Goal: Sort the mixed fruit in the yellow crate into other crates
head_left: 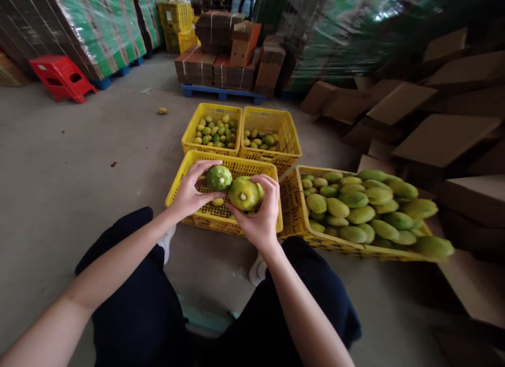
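My left hand (pixel 192 191) is closed around a dark green papaya (pixel 219 178), its stem end facing me. A larger yellow-green papaya (pixel 245 194) is gripped by my right hand (pixel 262 214), thumb below and fingers over its right side. The two fruits are side by side, almost touching. Both hands are above the near yellow crate (pixel 225 229), where a few papayas show on the slotted bottom. Fingers and fruit hide part of that crate's inside.
A full crate of papayas (pixel 361 214) stands to the right. Behind are two yellow crates, one with many small fruits (pixel 215 130), one with fewer (pixel 260 140). Loose cardboard boxes (pixel 445 138) pile up at right. A red stool (pixel 61 78) and one fruit (pixel 162 111) lie left.
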Demonstrator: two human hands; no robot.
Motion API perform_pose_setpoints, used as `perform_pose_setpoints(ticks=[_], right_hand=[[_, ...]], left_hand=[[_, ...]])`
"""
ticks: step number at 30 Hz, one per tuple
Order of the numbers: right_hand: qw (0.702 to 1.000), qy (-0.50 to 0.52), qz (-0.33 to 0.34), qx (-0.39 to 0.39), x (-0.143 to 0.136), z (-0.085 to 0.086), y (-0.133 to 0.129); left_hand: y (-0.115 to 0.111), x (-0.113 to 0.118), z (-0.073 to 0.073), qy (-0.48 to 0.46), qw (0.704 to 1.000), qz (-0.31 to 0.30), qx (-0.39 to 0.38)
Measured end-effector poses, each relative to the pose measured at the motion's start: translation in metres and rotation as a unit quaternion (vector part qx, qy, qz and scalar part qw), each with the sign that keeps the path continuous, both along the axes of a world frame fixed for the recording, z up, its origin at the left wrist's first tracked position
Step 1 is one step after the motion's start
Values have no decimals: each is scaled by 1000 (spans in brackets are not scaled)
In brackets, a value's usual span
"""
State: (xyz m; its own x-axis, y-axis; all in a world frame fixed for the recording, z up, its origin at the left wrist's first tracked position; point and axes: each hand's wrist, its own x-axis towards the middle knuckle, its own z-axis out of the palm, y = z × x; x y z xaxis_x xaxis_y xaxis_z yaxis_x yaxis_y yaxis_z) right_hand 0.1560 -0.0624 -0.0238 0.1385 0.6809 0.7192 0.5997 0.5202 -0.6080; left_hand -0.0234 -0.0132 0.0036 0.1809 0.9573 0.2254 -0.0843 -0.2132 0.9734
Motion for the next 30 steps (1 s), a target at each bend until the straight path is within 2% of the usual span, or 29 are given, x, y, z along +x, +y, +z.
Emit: perform_pose_setpoints(ticks=[4,8,11,14,17,19,24,28,30], right_hand=[[992,98,27,-72,2,-2,2],[955,247,61,-153,6,5,5],[906,354,84,-215,9,12,5],[849,443,101,-270,9,11,5],[775,509,150,-341,7,7,5],[729,537,182,-384,5,6,7],[667,568,178,-448,5,4,15],[594,589,187,-515,7,-2,20],[580,602,170,-522,6,-4,22]], left_hand=[[3,-4,5,-9,999,-38,-26],[2,-6,8,-13,989,-110,-100],[2,-6,5,-38,978,-148,-144],[5,-5,2,-87,953,-164,-240],[10,-2,2,-98,912,-179,-357],[13,-1,2,-95,895,-176,-398],[15,2,-4,-98,893,-204,-389],[17,5,-12,-89,895,-218,-378],[18,6,-14,-70,903,-212,-366]])
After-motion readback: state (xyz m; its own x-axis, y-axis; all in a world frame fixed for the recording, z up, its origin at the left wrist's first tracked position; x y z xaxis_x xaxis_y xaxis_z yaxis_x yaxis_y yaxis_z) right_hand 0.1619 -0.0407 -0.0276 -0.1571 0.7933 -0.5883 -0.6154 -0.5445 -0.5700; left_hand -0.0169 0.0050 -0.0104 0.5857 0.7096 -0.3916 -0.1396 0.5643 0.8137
